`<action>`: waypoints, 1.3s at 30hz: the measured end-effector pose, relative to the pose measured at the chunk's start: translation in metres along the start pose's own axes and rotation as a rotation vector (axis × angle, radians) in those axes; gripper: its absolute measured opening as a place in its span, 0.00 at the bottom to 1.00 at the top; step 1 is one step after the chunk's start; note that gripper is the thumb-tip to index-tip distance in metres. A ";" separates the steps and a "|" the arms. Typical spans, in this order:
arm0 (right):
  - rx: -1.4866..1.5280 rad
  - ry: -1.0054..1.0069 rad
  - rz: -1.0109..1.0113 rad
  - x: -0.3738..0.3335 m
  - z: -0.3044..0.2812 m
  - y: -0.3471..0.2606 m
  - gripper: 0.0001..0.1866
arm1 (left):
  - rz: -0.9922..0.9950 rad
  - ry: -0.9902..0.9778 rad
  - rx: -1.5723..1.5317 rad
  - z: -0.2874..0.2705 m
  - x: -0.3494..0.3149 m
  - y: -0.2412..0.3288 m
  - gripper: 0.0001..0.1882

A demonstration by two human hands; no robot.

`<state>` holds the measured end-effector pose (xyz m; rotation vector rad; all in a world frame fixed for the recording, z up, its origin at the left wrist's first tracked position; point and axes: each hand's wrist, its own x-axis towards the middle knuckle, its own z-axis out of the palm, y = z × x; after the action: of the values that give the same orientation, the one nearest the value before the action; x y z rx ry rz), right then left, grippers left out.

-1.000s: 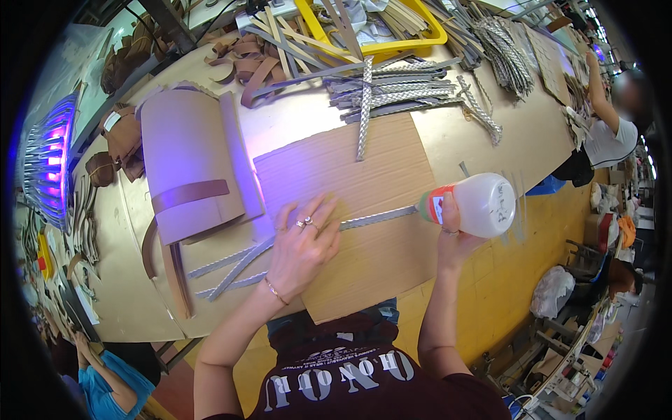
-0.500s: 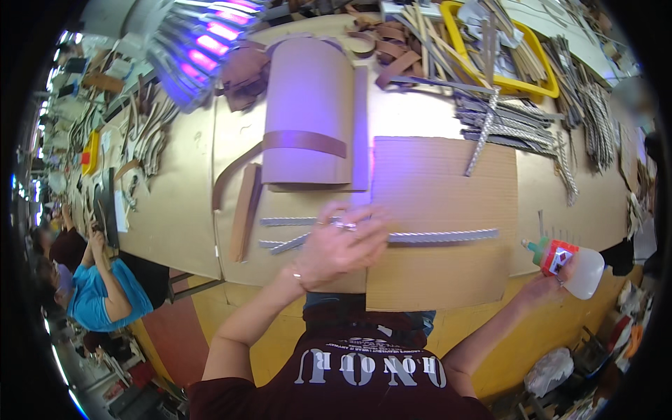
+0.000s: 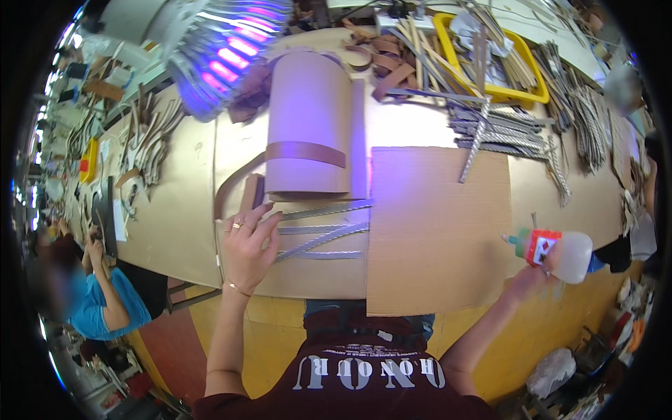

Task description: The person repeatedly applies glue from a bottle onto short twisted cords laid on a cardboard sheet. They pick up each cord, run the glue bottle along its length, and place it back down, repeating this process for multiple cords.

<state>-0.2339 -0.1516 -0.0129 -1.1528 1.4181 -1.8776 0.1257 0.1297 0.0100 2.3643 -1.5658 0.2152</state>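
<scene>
My left hand (image 3: pixel 250 246) is at the left of the bench, its fingers bent round the left end of a grey braided strip (image 3: pixel 327 208). That strip slants just in front of a rolled tan panel (image 3: pixel 309 112). Below it lie other grey strips, one diagonal strip (image 3: pixel 322 241) crossing another, their left ends partly behind my hand. Out to the right, my right hand (image 3: pixel 551 260) grips a whitish squeeze bottle (image 3: pixel 575 257) with a green cap and red label, held tilted with its nozzle toward the left. A cardboard sheet (image 3: pixel 439 231) lies between my hands.
A lamp with a finned housing (image 3: pixel 224 59) hangs at the upper left. Bundles of grey strips (image 3: pixel 500 131) and a yellow tray (image 3: pixel 535 91) of strips stand at the back right. Brown straps (image 3: pixel 395 56) lie at the back. A person in blue (image 3: pixel 115 297) works at far left.
My left hand has moved left off the cardboard, and the strip that lay across the sheet is now among the others on the left. The bottle has shifted slightly left and up.
</scene>
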 end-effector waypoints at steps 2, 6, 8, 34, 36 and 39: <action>-0.021 -0.021 0.009 0.005 -0.008 -0.002 0.26 | -0.158 0.048 -0.039 0.002 -0.006 0.000 0.13; 0.015 -0.032 0.048 0.011 -0.015 -0.005 0.26 | -0.300 0.049 -0.002 -0.006 -0.018 -0.015 0.12; 0.049 -0.062 0.048 0.013 -0.015 -0.005 0.27 | -0.310 0.027 -0.004 -0.010 -0.018 -0.024 0.13; 0.235 -0.065 0.231 -0.002 -0.007 -0.019 0.22 | 0.317 0.358 -0.441 -0.003 0.093 0.135 0.10; 0.193 -0.087 0.256 -0.005 -0.012 -0.029 0.23 | 0.190 0.174 -0.631 0.020 0.127 0.175 0.18; 0.174 0.004 0.228 -0.007 -0.007 -0.035 0.21 | 0.116 0.054 -0.582 0.075 0.191 0.224 0.25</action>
<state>-0.2335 -0.1313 0.0174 -0.8666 1.2992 -1.8022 -0.0072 -0.1429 0.0302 1.8069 -1.4889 -0.1376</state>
